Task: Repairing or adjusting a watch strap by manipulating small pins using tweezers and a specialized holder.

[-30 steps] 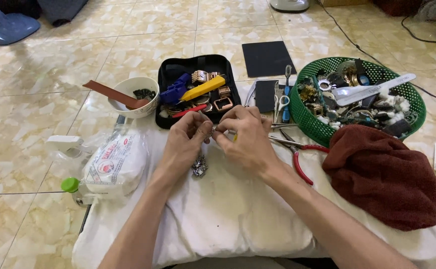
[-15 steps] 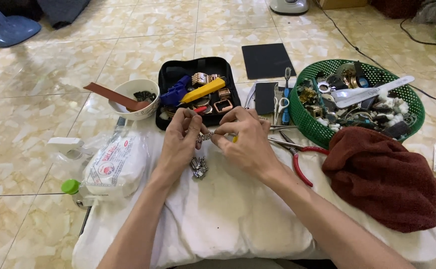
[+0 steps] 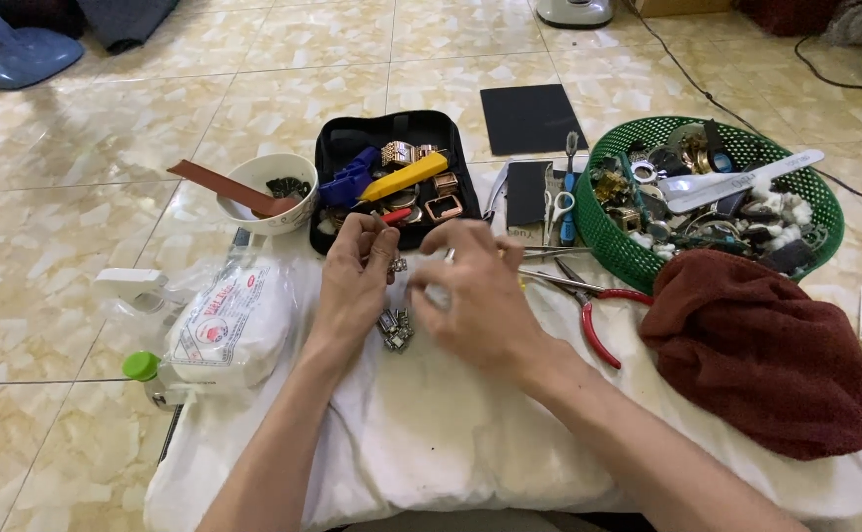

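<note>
Over a white cloth (image 3: 431,433), my left hand (image 3: 354,281) pinches one end of a metal watch bracelet (image 3: 394,325), which hangs down onto the cloth. My right hand (image 3: 475,291) is curled beside it, its fingertips close to the bracelet's top and apparently gripping a thin tool that is mostly hidden. The two hands nearly touch just in front of a black open case (image 3: 391,177).
The black case holds blue and yellow tools and watch parts. A white bowl (image 3: 263,187) with a brown strap stands to its left. Also in view: a green basket (image 3: 707,192) of parts, red-handled pliers (image 3: 598,305), a dark red towel (image 3: 766,345), a white bag (image 3: 224,325), and a black pad (image 3: 529,118).
Both hands stayed together over the cloth. The right hand has shifted slightly toward me and left, and the bracelet still hangs from the left fingers.
</note>
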